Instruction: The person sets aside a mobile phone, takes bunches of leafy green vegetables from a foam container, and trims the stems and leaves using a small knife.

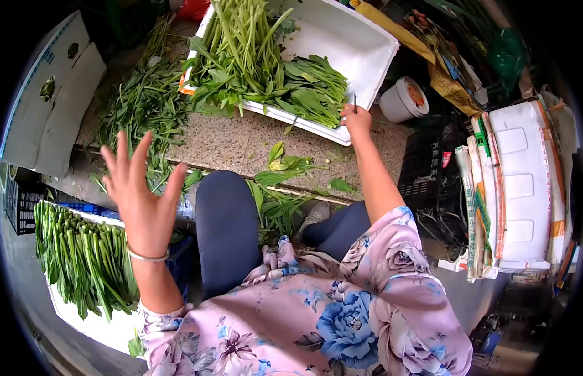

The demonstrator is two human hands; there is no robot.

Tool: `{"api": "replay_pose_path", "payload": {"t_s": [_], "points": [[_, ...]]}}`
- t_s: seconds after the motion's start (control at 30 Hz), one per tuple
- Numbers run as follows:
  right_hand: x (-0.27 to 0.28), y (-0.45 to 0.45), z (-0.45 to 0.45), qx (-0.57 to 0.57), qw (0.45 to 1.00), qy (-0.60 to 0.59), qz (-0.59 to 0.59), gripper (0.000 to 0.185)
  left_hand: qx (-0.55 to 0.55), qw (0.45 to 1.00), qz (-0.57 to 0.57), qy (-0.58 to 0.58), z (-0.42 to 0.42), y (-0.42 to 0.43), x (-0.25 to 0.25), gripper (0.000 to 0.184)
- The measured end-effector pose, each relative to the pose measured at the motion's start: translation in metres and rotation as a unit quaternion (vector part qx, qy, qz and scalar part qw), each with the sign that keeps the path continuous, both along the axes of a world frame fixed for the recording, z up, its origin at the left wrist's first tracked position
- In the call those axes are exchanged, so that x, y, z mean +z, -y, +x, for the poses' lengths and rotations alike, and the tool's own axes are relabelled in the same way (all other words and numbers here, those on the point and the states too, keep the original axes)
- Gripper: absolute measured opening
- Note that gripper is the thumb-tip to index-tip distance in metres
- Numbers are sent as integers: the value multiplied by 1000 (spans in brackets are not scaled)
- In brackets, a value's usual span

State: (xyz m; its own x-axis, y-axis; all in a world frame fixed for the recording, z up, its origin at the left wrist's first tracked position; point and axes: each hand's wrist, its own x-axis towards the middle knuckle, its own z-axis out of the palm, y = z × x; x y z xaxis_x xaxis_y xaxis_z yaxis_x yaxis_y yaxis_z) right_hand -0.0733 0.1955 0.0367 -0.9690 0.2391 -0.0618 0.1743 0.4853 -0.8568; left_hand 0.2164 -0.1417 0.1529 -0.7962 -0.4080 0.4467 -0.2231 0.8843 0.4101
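Observation:
My left hand is raised with its fingers spread and holds nothing; a bracelet circles its wrist. It hovers over the floor, between a heap of loose leaves and the trimmed bundles. My right hand is closed at the near right edge of a white foam box. A thin, dark, blade-like thing sticks up from its fingers; the rest of it is hidden. Close beside those fingers are the stem ends of a bunch of leafy greens lying in the box. More long-stemmed greens are piled in its left part.
Loose leaves cover the floor at left, with scraps before my knees. Trimmed greens stand on a white surface at lower left. A white bucket, black crate and stacked foam boxes line the right. A white carton stands far left.

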Motion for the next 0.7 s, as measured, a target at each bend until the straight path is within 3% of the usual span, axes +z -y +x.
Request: {"api": "replay_pose_path", "payload": {"t_s": [0.23, 0.33, 0.4, 0.43, 0.5, 0.63, 0.7], "points": [[-44, 7, -78, 10, 971, -69, 230, 20, -158, 986, -52, 15, -136, -118, 1, 54], [-43, 7, -82, 13, 958, -26, 284, 23, -182, 981, -42, 53, -174, -144, -46, 53], [-49, -1, -87, 16, 949, -79, 305, 25, -209, 966, -32, 147, -187, -149, -82, 50], [-50, -5, -88, 18, 949, -74, 305, 25, -208, 966, -31, 152, -188, -150, -90, 50], [-42, -13, -95, 54, 966, -89, 236, 26, -284, 919, 1, 273, -192, -148, -99, 48], [8, -16, -89, 62, 976, -59, 200, 25, -269, 937, 87, 203, -202, -149, -100, 39], [31, -19, -79, 79, 995, -37, 57, 29, -281, 936, 105, 186, -204, -151, -100, 37]]}}
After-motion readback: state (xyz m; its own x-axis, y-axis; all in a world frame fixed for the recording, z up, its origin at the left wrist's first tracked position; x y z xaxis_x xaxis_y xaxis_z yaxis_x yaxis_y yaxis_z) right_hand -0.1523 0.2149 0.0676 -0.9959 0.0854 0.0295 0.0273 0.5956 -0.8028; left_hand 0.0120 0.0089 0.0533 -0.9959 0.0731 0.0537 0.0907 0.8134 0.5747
